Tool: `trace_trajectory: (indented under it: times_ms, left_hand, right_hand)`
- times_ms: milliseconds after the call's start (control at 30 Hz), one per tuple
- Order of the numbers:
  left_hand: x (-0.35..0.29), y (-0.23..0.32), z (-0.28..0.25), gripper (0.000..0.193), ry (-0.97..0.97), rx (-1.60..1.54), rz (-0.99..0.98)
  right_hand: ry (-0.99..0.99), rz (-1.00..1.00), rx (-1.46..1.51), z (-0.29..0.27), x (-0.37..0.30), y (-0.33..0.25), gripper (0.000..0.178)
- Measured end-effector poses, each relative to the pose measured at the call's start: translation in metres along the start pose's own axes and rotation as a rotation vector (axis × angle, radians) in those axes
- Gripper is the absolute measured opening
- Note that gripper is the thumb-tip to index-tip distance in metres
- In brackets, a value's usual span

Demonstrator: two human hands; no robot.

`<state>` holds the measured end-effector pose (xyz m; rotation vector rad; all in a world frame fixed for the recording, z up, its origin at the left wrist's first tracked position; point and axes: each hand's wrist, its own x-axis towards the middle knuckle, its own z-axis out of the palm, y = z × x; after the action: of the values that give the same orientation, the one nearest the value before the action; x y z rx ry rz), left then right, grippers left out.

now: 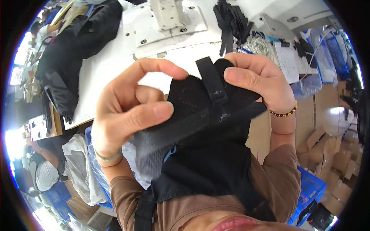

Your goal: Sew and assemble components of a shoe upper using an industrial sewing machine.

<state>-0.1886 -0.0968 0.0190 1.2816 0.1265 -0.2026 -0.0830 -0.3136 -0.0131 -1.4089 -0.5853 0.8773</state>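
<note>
Stretched between both hands, in front of my chest, is a black fabric piece [187, 98] with faint stitched lines on its left part. A short black strap [208, 77] stands up across its middle, its upper end loose. My left hand [129, 106] holds the left side, thumb on the near face and index fingertip at the top edge. At the upper right, my right hand [258, 79] pinches the fabric between thumb and fingers. A greyish ribbed part [150, 152] hangs below the left side, somewhat blurred.
Behind my hands, a white machine base [169, 32] is bolted to the white table [104, 77]. Black cloth [69, 57] is heaped at left; black straps [233, 23] and tangled pale cord [257, 45] lie at right. Cardboard boxes [339, 158] and a blue crate [310, 188] stand on the right.
</note>
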Motion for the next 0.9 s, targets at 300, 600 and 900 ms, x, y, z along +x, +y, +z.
trace_trajectory:
  times_ms: [300, 600, 900]
  left_hand:
    - [0.071, -0.105, -0.040, 0.030, 0.165, 1.311, 0.530]
    - [0.073, -0.106, -0.039, 0.031, 0.192, 1.323, 0.509]
    - [0.070, -0.097, -0.039, 0.040, 0.124, 1.369, 0.446]
  right_hand:
    - [0.602, -0.558, -1.109, -0.021, 0.049, 0.122, 0.030]
    - [0.770, -0.561, -1.535, -0.095, 0.020, 0.107, 0.012]
    - [0.489, -0.353, -1.742, -0.107, 0.006, 0.081, 0.010]
